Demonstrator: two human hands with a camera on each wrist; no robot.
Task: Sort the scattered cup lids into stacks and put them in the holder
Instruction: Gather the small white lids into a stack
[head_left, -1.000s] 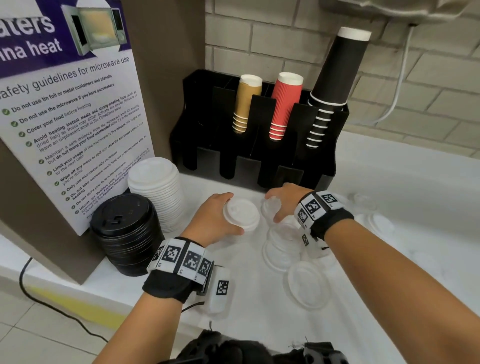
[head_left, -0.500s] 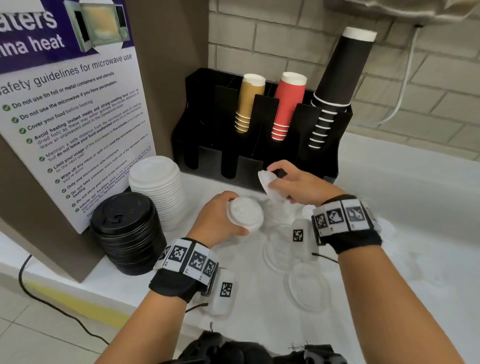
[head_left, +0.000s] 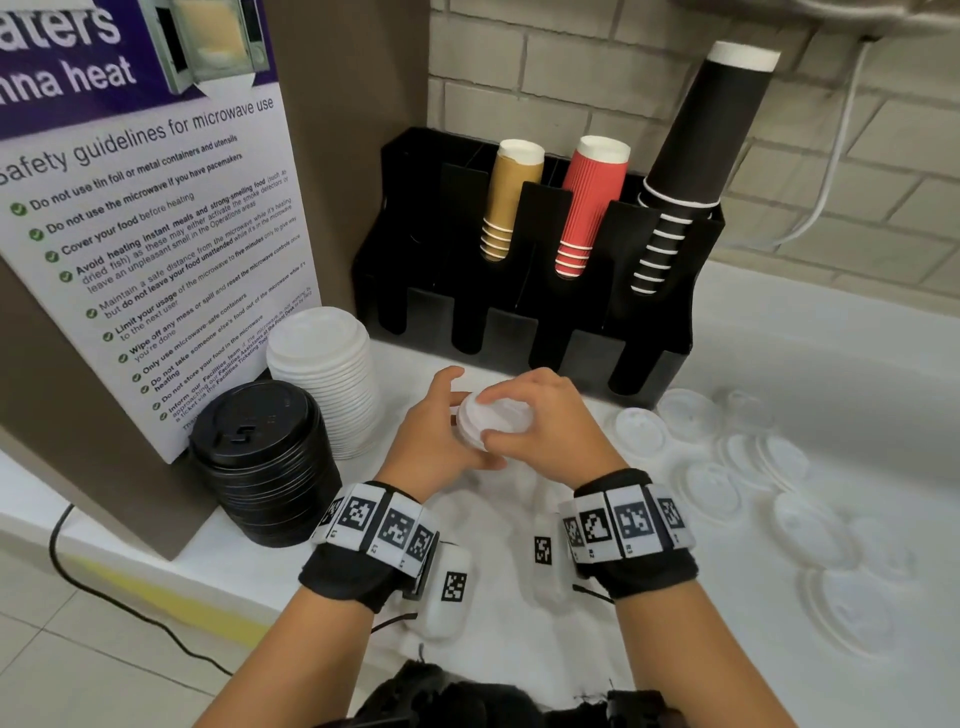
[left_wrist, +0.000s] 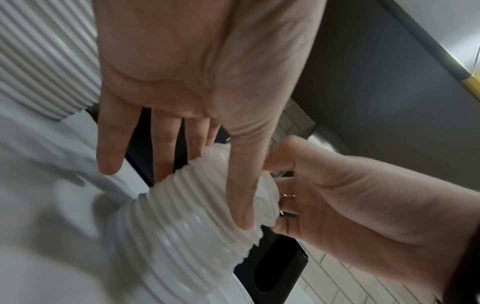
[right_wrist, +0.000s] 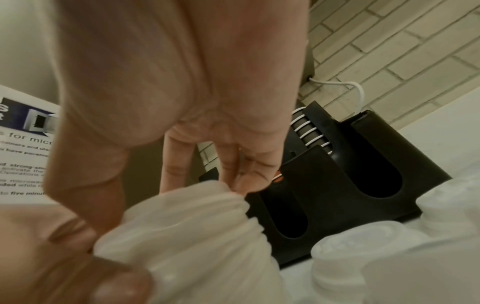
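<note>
My left hand (head_left: 441, 431) grips a stack of small white lids (head_left: 475, 423) from its left side, in front of the black holder (head_left: 524, 322). The left wrist view shows the ribbed stack (left_wrist: 197, 216) with my thumb lying along it. My right hand (head_left: 540, 421) holds a translucent lid (head_left: 506, 413) by its rim on top of that stack, thumb at the front and fingers over the back. In the right wrist view the stack (right_wrist: 197, 236) fills the lower middle. Several loose translucent lids (head_left: 737, 467) lie scattered on the white counter to the right.
A tall stack of white lids (head_left: 324, 374) and a stack of black lids (head_left: 260, 457) stand at the left by a microwave safety sign (head_left: 145, 234). The holder carries tan (head_left: 511, 197), red (head_left: 589, 202) and black cups (head_left: 696, 156). A brick wall is behind.
My right hand picked a translucent lid off the counter, lifted it, and brought it left onto the stack that my left hand holds. The left hand stayed nearly in place.
</note>
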